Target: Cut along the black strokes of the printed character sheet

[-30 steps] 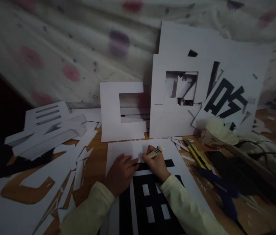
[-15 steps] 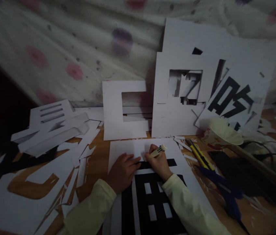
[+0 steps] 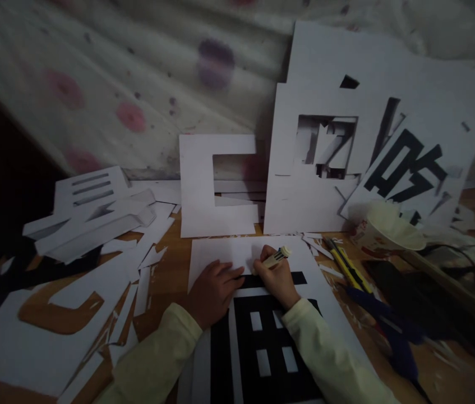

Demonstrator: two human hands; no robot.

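A thick multi-colour pen (image 3: pixel 276 257) is gripped in my right hand (image 3: pixel 278 282), its tip down near the upper edge of a black cut-out character (image 3: pixel 241 331). The black shape has small window-like openings and lies on a white sheet (image 3: pixel 216 249) on the table. My left hand (image 3: pixel 216 293) rests flat on the sheet and the left end of the black top bar, fingers stretched toward the pen. My right wrist and sleeve cover part of the black shape.
Cut white boards (image 3: pixel 197 185) and a larger board (image 3: pixel 290 202) lean at the back. Paper scraps (image 3: pixel 144 286) lie left. To the right are a yellow utility knife (image 3: pixel 349 269), a blue glue gun (image 3: pixel 388 320), a paper cup (image 3: pixel 382 233) and dark flat objects (image 3: pixel 434 297).
The view has shifted slightly, so the background sits a little differently. The pen has moved slightly rightward with my right hand; my left hand stays in about the same place on the sheet.
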